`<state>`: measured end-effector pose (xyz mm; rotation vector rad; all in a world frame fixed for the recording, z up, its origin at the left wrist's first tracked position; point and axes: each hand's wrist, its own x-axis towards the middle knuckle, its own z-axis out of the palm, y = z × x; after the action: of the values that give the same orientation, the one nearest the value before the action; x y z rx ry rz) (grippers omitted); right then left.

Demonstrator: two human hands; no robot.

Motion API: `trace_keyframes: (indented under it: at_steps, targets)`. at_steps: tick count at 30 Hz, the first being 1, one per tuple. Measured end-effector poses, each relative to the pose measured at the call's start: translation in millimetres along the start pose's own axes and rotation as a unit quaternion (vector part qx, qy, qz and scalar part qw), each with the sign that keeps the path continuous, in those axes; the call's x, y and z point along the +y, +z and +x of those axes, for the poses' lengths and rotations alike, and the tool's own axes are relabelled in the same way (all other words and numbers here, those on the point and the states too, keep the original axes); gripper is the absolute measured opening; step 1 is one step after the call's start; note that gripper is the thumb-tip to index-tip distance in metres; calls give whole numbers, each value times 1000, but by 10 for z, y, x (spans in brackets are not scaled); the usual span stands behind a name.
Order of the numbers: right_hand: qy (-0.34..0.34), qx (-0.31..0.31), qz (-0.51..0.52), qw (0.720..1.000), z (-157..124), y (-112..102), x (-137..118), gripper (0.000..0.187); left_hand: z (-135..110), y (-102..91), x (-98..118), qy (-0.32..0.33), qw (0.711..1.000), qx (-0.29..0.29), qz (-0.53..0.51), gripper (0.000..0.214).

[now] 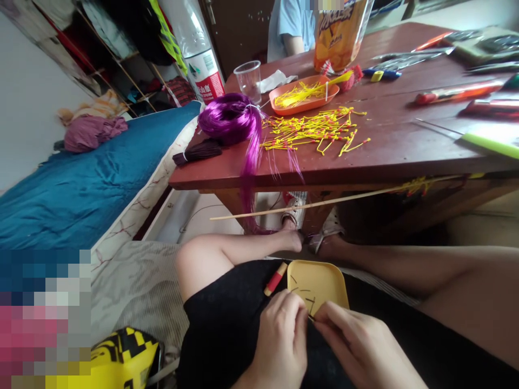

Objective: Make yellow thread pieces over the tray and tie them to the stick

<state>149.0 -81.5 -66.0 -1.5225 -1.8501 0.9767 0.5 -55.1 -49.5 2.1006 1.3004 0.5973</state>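
My left hand (pixel 279 337) and my right hand (pixel 360 346) meet over my lap, fingertips pinched together on something thin that I cannot make out. Just beyond them a yellow tray (pixel 320 281) lies on my black skirt with several short dark strands in it. A red-and-tan spool (pixel 275 278) lies at the tray's left edge. A long thin wooden stick (pixel 324 202) stretches across under the table edge, with yellow bits at its right end.
A red-brown table (pixel 389 146) carries a purple fibre bundle (pixel 235 119), a heap of yellow stamens (pixel 316 129), an orange tray (pixel 304 94), a plastic cup (pixel 248 78), a snack bag (pixel 338 32) and tools. Another person sits beyond it. A blue bed (pixel 89 183) stands left.
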Motion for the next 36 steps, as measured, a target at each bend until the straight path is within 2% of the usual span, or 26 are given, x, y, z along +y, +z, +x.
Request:
trace_keyframes:
  at_steps: [3,8,16,20,28,32,34,36]
  targets:
    - [-6,-3,15,1000,5,-38,-19,20,-14,8,5,17,1000,2,-1,20]
    - [16,37,26,999,-15,-20,-58,25,-5,-23,16,-5,999,-7,-32,20]
    - [66,31,77,994,5,-14,-35,22,29,-43,28,-34,997,-31,-56,21]
    - [37,33,50,998,27,-57,-81,13,20,-82,47,-22,998,-29,-59,19]
    - [-23,56,11,998,24,-58,-115,16,-20,-54,77,-4,997,-8,-80,18]
    - [-33,93,4,995,24,-24,-90,14,-4,-59,68,-41,992,-26,-117,18]
    - [-49,94,11,994,23,-23,-77,10,24,-101,74,-95,982,-53,-157,21]
    - [-58,92,28,994,17,-27,-66,9,60,-157,83,-155,959,-94,-219,25]
